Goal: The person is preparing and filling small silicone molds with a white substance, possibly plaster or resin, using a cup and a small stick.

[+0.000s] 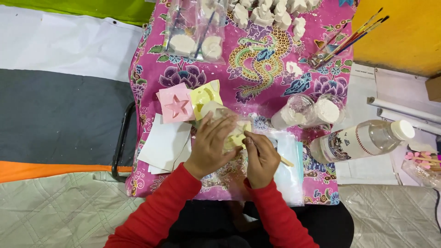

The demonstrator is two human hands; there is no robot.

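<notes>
My left hand (211,144) grips a pale yellow soft mould (236,135) over the pink patterned table cloth (271,73). My right hand (262,156) is closed on a thin wooden stick (287,161) and touches the mould's right side. Both sleeves are red. A pink square mould with a star shape (176,106) and a yellow mould (204,97) lie just above my left hand. Clear plastic bags (287,158) lie under my right hand.
White paper sheets (165,144) lie left of my hands. A jar of white powder (298,112) and a clear plastic bottle on its side (363,140) are at the right. Paintbrushes (351,39), white plaster figures (271,14) and bagged plaster pieces (197,41) sit farther back.
</notes>
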